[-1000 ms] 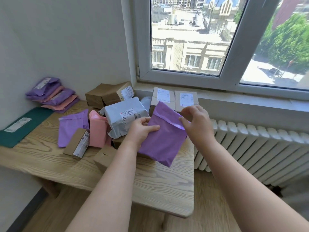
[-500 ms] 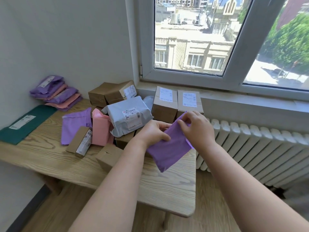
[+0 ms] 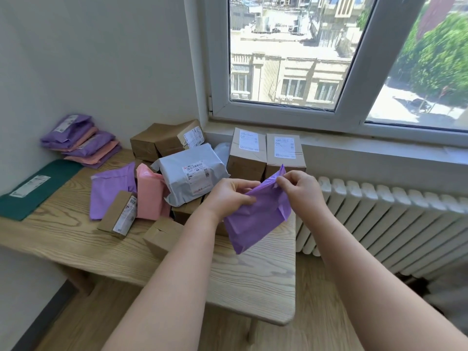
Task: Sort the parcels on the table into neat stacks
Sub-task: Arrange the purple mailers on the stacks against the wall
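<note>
I hold a purple mailer bag [image 3: 255, 219] above the right part of the wooden table [image 3: 253, 282]. My left hand [image 3: 230, 196] grips its upper left edge, and my right hand [image 3: 301, 191] pinches its top right flap. Behind lie a grey parcel [image 3: 190, 173], a pink bag [image 3: 149, 196], another purple bag [image 3: 111, 186] and several brown boxes, among them two upright ones [image 3: 266, 158] by the sill. A stack of purple and pink bags [image 3: 81, 140] sits at the far left against the wall.
A dark green flat mailer [image 3: 35, 188] lies at the table's left edge. A white radiator [image 3: 385, 224] stands right of the table under the window sill [image 3: 379, 145]. Small brown boxes [image 3: 162, 236] sit near the table's middle front.
The purple bag has been drawn lower and folded narrower between my hands. My hands have come closer together at its top edge.
</note>
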{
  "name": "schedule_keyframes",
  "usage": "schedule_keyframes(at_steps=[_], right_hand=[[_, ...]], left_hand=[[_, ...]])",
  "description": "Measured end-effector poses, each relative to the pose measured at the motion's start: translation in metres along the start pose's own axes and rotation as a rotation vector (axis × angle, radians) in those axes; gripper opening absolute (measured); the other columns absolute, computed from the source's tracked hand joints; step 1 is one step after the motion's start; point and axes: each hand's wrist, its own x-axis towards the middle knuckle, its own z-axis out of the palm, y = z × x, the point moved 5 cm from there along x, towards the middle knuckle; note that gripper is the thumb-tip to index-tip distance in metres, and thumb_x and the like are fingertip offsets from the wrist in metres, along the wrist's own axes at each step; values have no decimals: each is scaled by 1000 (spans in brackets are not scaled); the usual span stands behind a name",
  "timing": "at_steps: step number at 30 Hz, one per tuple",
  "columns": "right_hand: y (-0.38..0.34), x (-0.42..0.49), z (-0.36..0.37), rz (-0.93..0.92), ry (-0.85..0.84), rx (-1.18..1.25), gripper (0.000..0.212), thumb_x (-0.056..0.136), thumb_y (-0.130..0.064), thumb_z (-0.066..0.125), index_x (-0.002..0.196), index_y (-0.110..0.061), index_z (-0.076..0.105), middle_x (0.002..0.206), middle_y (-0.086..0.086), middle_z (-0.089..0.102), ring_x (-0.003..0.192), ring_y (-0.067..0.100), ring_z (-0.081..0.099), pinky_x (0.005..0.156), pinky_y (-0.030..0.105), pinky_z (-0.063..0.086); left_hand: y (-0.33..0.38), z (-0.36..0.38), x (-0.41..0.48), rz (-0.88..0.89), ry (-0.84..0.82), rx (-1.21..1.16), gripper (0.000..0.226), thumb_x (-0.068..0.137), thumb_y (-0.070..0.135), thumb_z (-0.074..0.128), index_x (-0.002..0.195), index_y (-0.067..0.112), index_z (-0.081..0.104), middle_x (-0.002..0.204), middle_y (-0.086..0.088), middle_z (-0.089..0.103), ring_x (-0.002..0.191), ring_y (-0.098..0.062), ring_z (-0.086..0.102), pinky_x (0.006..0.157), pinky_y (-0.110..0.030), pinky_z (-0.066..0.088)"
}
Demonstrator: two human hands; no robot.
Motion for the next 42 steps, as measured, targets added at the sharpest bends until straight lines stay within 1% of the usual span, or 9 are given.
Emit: schedule_keyframes(at_steps=[7, 13, 17, 20, 24, 27, 29, 35, 42], right_hand=[[21, -2, -4, 69, 70, 123, 13, 97, -15, 57, 88, -15, 67, 81, -4, 64, 76, 13, 57, 69, 26, 43], [33, -22, 9, -152, -279, -323, 64, 86, 5, 58, 140, -29, 55, 140, -7, 47, 129, 8, 45, 99, 9, 28], [39, -29, 21, -238, -351, -395, 59, 90, -1, 62, 139, -33, 56, 160, 2, 31, 149, 19, 24, 120, 31, 24], [36, -28, 21, -225, -339, -270, 36, 92, -9, 68, 121, -30, 71, 146, -1, 51, 143, 13, 34, 114, 24, 25], [31, -26, 13, -37, -271, -52, 7, 91, -18, 71, 85, -16, 75, 85, -3, 70, 82, 8, 60, 78, 26, 46], [31, -25, 8, 80, -294, 74, 9, 90, -13, 71, 99, -13, 76, 95, -2, 76, 85, 7, 70, 69, 10, 52], [31, -26, 8, 108, -333, 101, 14, 90, -11, 71, 102, -14, 76, 97, -2, 77, 90, 7, 72, 77, 16, 56], [32, -32, 14, 170, -404, 237, 18, 93, -19, 70, 111, -17, 71, 102, -2, 77, 96, 15, 73, 93, 39, 57], [31, -24, -7, 213, -103, 545, 26, 102, -27, 54, 100, -11, 73, 94, 8, 75, 81, 18, 71, 75, 30, 61]], left_hand=[[-33, -15, 4, -107, 106, -151, 40, 87, -8, 64, 123, 9, 69, 98, -8, 74, 78, -17, 69, 71, -26, 58], [-71, -31, 4, -255, 343, -499, 32, 90, -3, 64, 122, 2, 63, 93, -12, 71, 72, -18, 68, 54, -22, 56], [-83, -27, 5, -399, 298, -611, 29, 91, 5, 65, 121, 4, 64, 92, -13, 74, 64, -16, 71, 54, -23, 57], [-84, -22, -1, -474, 229, -642, 9, 95, 10, 63, 101, 4, 67, 70, -7, 73, 55, -14, 69, 52, -21, 57], [-83, -28, -5, -412, 263, -572, 14, 99, 7, 55, 111, 6, 62, 91, -12, 69, 78, -25, 67, 63, -32, 61], [-76, -35, -1, -256, 243, -461, 40, 91, 0, 59, 126, 21, 60, 116, -1, 67, 98, -13, 64, 97, -34, 47], [-63, -30, 0, -144, 137, -531, 40, 84, 9, 68, 118, 29, 63, 115, 8, 72, 113, -8, 60, 109, -37, 30], [-55, -29, 8, -103, 236, -688, 30, 89, 31, 68, 112, 11, 71, 90, -4, 74, 77, -15, 67, 64, -23, 51], [-54, -25, 10, -165, 313, -733, 23, 80, 24, 78, 95, 6, 75, 91, -18, 74, 77, -29, 71, 82, -43, 58]])
